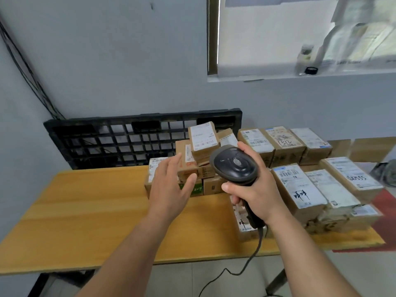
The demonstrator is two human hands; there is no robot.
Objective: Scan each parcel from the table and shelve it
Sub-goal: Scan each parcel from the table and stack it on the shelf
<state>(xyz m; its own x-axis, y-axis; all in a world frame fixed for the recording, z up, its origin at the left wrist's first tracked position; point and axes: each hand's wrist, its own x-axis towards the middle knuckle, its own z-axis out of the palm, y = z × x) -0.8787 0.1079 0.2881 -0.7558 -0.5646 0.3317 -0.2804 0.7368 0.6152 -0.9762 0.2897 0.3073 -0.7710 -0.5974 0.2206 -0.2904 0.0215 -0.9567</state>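
Parcels: cardboard boxes with white shipping labels are stacked on the right half of the table; a loose pile (201,163) is seen at the middle, a row (285,144) along the back edge, and a second group (321,194) at the right front corner.
Table: a long wooden top (85,211) is set against a grey wall; its left half is bare.
Pallet: a black plastic grid pallet (120,138) is stood on edge between the table and the wall, behind the middle pile.
Window sill: a white ledge (278,77) is seen above the boxes, with a small bottle and a dark round object on it, both blurred.
Topmost parcel: a small box (203,140) is tilted on top of the middle pile, its barcode label facing forward.
Right hand: the hand (255,189) is clenched round the handle of a barcode scanner, which is held up in front of the middle pile.
Left hand: the hand (171,185) is spread with fingers loose, nothing is grasped, and it is held just before the left side of the middle pile.
Barcode scanner: a dark grey handheld unit (234,166) is seen with its head pointing toward the parcels.
Cable: a black cord (255,254) is run down from the handle, past the table edge, toward the floor.
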